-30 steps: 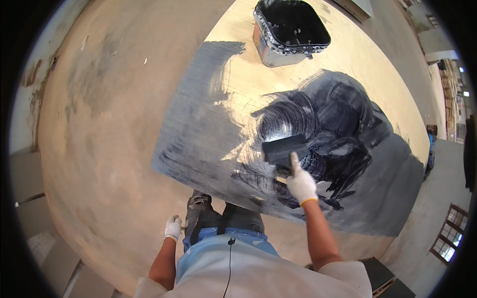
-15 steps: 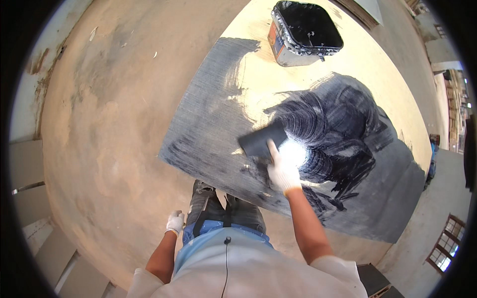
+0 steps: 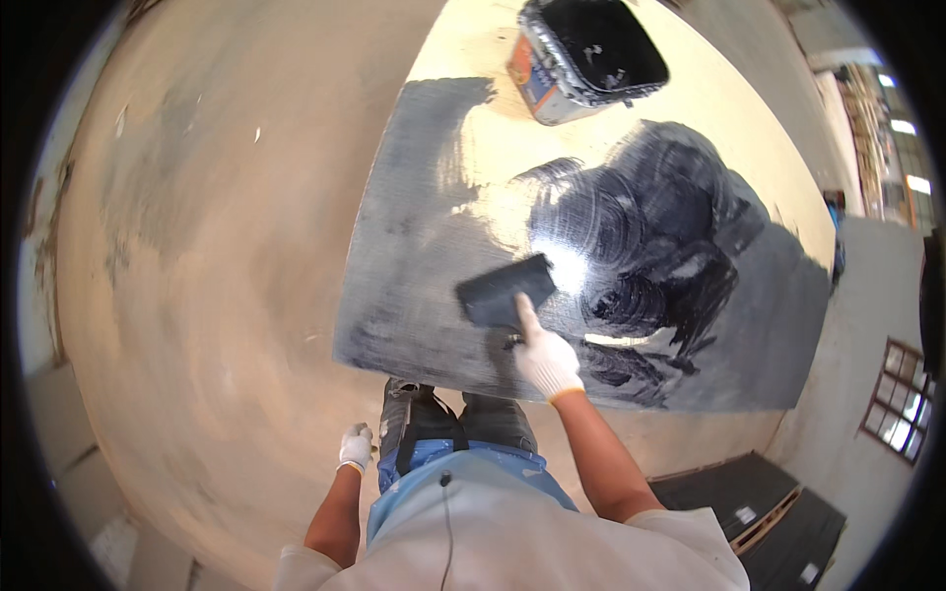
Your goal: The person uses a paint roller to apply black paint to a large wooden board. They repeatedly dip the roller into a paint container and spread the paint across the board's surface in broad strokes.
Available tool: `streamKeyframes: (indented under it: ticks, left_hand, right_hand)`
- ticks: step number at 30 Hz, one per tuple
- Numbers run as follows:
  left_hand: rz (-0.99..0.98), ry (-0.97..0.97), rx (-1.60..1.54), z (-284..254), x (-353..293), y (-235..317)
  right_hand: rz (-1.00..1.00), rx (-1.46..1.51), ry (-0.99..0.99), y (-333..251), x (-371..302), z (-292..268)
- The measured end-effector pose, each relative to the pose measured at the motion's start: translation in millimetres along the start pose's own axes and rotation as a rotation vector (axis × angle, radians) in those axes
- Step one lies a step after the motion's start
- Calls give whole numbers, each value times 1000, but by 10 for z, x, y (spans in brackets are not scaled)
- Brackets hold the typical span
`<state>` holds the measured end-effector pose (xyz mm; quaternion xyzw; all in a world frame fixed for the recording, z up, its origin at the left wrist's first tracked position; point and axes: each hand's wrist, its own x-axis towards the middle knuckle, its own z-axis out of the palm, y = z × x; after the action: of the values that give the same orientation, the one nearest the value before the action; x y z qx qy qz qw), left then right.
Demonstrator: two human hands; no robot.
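My right hand (image 3: 548,360), in a white glove, grips a wide black flat spreader (image 3: 488,293) with its index finger stretched along the blade. The blade rests on or just over a large board (image 3: 394,246), partly covered in dark grey coating, partly bare and pale yellow. Right of the blade lies thick, glossy black paste (image 3: 670,207) in swirled strokes. On the board's far part stands an open square bucket (image 3: 554,103), smeared with black inside and around its rim. My left hand (image 3: 356,446), also gloved, hangs beside my leg with its fingers curled; I see nothing in it.
The board's near edge runs just in front of my legs. Stained brown concrete floor (image 3: 207,266) spreads to the left. Dark panels (image 3: 769,517) with a wooden strip lie at the lower right, near a wall with a barred window (image 3: 899,399).
The spreader in my right hand has moved slightly left and toward me, away from the black swirls. My view has turned a little. The left hand still hangs beside my leg.
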<state>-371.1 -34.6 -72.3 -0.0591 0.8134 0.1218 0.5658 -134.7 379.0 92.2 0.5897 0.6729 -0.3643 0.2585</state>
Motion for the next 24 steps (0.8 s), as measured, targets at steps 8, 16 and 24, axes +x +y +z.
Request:
streamKeyframes:
  ticks: [8,16,24]
  left_hand:
    - [137,-89,48,-410,334,750]
    - [124,-145,121,-653,430,921]
    - [99,-141,130,-809,396,836]
  right_hand:
    - [51,143,393,680,746,-484]
    - [-20,212,186,-598,653,-385]
    - [284,390,376,773,576,-544]
